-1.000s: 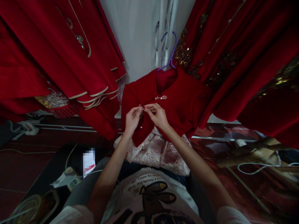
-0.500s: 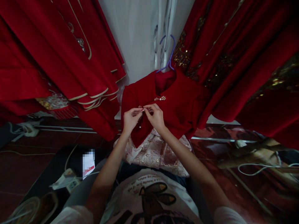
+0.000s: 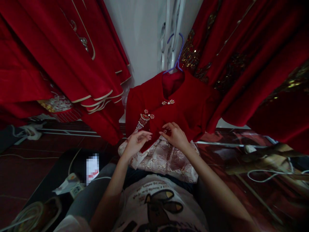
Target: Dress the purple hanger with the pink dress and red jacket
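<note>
A red jacket [image 3: 145, 93] hangs on a purple wire hanger [image 3: 179, 58]. One jewelled fastener [image 3: 168, 102] sits near its collar. Lower on the front is a jewelled tassel brooch [image 3: 145, 118]. My left hand [image 3: 138, 141] is at the jacket's lower front, below the tassel, fingers loosely curved and apart from the thumb, nothing seen in them. To its right, my right hand [image 3: 176, 136] has its thumb and fingers apart around a small jewelled fastener [image 3: 165, 131]; whether they touch it cannot be made out.
Pale gold-patterned fabric [image 3: 161, 158] lies below the jacket over my lap. Red garments [image 3: 96, 58] hang on the left, and sequined red garments [image 3: 241, 64] on the right. A power strip [image 3: 76, 190] rests on a dark surface at lower left. Wooden pieces [image 3: 272, 164] and a white cable are at right.
Both hands have come away from the tassel brooch, which now shows in full. They moved down and apart, my right hand to the lower fastener.
</note>
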Tool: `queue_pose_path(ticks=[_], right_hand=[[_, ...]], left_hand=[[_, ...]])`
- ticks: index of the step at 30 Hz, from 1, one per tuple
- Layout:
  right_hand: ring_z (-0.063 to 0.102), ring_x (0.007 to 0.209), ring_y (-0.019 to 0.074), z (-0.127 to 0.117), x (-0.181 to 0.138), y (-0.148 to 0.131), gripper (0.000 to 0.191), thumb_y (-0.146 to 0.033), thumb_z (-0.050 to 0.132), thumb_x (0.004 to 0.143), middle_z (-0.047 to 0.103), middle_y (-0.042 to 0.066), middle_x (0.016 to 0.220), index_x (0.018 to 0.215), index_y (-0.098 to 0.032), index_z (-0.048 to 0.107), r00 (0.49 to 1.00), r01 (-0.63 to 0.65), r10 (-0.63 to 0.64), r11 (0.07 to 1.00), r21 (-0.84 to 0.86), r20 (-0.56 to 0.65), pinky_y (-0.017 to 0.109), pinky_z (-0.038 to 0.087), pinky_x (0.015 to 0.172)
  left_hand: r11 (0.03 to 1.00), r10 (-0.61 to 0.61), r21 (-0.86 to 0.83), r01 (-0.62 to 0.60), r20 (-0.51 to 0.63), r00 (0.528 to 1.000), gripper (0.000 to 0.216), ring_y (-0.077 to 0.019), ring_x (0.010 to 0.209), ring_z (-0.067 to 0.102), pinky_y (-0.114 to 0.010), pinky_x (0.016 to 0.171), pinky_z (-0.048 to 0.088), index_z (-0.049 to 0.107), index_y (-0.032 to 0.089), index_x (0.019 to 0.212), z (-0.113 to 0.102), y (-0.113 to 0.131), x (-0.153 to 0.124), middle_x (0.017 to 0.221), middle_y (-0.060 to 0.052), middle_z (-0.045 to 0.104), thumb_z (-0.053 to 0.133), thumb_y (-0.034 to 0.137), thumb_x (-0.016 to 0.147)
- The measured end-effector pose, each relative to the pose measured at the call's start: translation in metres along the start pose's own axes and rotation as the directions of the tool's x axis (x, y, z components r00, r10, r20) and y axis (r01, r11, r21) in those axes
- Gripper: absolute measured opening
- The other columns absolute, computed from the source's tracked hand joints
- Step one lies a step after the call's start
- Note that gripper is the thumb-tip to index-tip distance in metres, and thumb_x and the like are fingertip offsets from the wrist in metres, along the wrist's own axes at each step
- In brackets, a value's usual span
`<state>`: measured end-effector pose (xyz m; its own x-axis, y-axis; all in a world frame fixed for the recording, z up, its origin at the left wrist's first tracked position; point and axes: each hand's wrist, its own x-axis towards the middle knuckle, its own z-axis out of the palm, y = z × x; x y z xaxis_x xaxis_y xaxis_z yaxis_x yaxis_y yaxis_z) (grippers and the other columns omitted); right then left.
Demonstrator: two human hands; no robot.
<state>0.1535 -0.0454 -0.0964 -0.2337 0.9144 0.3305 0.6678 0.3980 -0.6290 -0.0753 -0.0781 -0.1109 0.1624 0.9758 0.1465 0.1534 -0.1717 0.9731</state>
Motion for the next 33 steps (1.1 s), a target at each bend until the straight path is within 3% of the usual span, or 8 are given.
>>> queue_pose_path(ticks=[4,6,11,14,17,23,26,33], right_hand=[[0.06,0.099,0.0253,0.005,-0.005,-0.001,0.037,-0.026,0.074,0.073,0.057,0.01,0.109,0.106,-0.021,0.057,1.0,-0.021,0.021,0.979,-0.204,0.0,0.037,0.053,0.077],[0.06,0.094,0.0225,0.01,-0.003,0.002,0.033,-0.021,0.07,0.073,0.059,0.008,0.104,0.101,-0.021,0.055,0.999,-0.028,0.033,0.979,-0.204,0.023,0.033,0.051,0.073],[0.058,0.071,0.0136,0.021,0.006,0.019,0.03,-0.016,0.069,0.067,0.06,-0.002,0.079,0.092,-0.021,0.052,0.991,-0.102,0.093,0.99,0.093,0.096,0.025,0.046,0.065],[0.058,0.067,0.0116,0.016,0.009,0.023,0.032,-0.017,0.072,0.063,0.06,-0.003,0.073,0.089,-0.019,0.054,0.979,-0.135,0.074,0.933,0.335,0.187,0.023,0.047,0.065],[0.059,0.067,0.0107,0.009,0.007,0.014,0.032,-0.021,0.074,0.065,0.062,-0.002,0.076,0.092,-0.018,0.057,0.964,-0.141,0.012,0.869,0.474,0.265,0.022,0.048,0.063],[0.059,0.062,0.0081,0.023,0.002,-0.006,0.027,-0.022,0.071,0.073,0.061,0.0,0.081,0.097,-0.017,0.062,0.993,-0.054,0.007,0.919,0.391,0.122,0.019,0.049,0.057],[0.062,0.065,0.0082,0.029,0.002,-0.005,0.026,-0.017,0.067,0.074,0.061,0.003,0.089,0.1,-0.016,0.065,0.991,-0.066,0.016,0.921,0.385,0.131,0.019,0.052,0.059],[0.064,0.068,0.0107,0.027,0.003,0.0,0.023,-0.026,0.068,0.08,0.067,0.004,0.082,0.1,-0.016,0.071,0.992,-0.058,0.015,0.937,0.344,0.126,0.022,0.054,0.065]], left_hand=[[0.97,0.111,0.237,-0.046,-0.27,0.957,0.012,-0.0127,0.068,0.063,-0.025,0.065,0.055,0.064,0.02,0.087,0.017,-0.002,0.002,0.078,-0.001,0.066,0.066,0.022,0.076],[0.958,0.13,0.283,-0.038,-0.312,0.941,0.02,-0.012,0.069,0.062,-0.023,0.062,0.053,0.061,0.02,0.091,0.02,-0.004,0.003,0.082,-0.001,0.064,0.07,0.023,0.073],[0.99,0.061,0.14,-0.03,-0.222,0.973,0.019,-0.0106,0.071,0.064,-0.022,0.066,0.053,0.057,0.019,0.092,0.025,-0.008,0.003,0.079,0.0,0.064,0.068,0.018,0.076],[0.994,0.072,0.097,-0.052,-0.213,0.974,0.019,-0.0103,0.075,0.065,-0.021,0.069,0.054,0.059,0.018,0.092,0.03,-0.011,0.004,0.084,-0.001,0.066,0.067,0.014,0.075],[0.991,0.08,0.127,-0.051,-0.234,0.969,0.016,-0.01,0.072,0.064,-0.021,0.067,0.054,0.062,0.017,0.091,0.035,-0.012,0.007,0.084,-0.001,0.066,0.067,0.015,0.076],[0.992,0.069,0.119,-0.038,-0.265,0.962,0.01,-0.0123,0.075,0.067,-0.024,0.071,0.056,0.065,0.016,0.089,0.04,-0.016,0.008,0.083,-0.003,0.069,0.065,0.018,0.078],[0.996,0.056,0.081,-0.036,-0.264,0.963,0.011,-0.013,0.078,0.069,-0.025,0.073,0.057,0.066,0.015,0.088,0.038,-0.017,0.009,0.085,-0.004,0.071,0.064,0.017,0.078],[1.0,-0.004,-0.016,0.001,-0.218,0.976,0.017,-0.013,0.077,0.069,-0.025,0.072,0.058,0.065,0.015,0.088,0.04,-0.014,0.009,0.085,-0.004,0.071,0.07,0.014,0.072]])
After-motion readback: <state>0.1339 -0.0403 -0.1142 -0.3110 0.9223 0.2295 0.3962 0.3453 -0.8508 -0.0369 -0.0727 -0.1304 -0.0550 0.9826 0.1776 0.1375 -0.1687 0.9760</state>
